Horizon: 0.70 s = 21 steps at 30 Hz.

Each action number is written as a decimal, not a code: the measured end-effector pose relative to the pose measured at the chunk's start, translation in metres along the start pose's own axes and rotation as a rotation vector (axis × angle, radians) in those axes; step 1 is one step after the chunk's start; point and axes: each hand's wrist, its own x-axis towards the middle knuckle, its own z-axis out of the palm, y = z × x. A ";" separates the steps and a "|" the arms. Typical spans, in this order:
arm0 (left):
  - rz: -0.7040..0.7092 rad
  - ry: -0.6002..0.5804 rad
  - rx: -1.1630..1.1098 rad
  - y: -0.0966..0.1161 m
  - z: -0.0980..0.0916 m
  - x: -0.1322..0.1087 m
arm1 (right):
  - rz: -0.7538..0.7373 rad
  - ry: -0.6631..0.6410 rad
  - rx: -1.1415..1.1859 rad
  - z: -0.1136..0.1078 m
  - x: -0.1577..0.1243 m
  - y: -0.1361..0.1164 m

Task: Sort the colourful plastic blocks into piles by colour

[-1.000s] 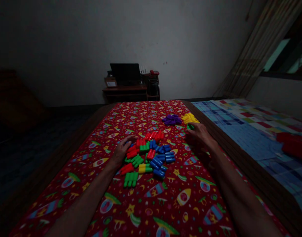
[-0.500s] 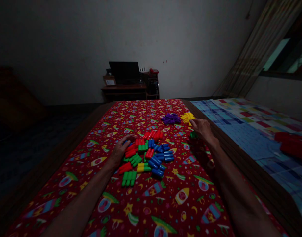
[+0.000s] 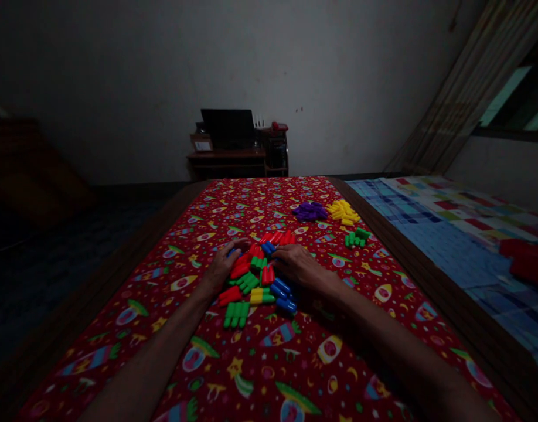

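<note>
Blocks [image 3: 268, 274] in red, green, blue and yellow lie jumbled mid-feed on the red patterned cloth [image 3: 251, 205], the left hand [image 3: 220, 267] at their ten o'clock edge with thumb parted from fingers, and the right hand [image 3: 300, 264] towards three o'clock with fingers bunched together; I cannot tell whether either grips a piece. Out from that jumble I see purple blocks [image 3: 310, 211] piled at one o'clock, yellow blocks [image 3: 343, 212] just beside them towards two, and a few green blocks [image 3: 357, 237] nearer, at two o'clock.
</note>
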 end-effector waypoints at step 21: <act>0.182 0.021 0.187 0.010 0.008 -0.002 | 0.057 0.096 0.028 0.019 0.022 -0.030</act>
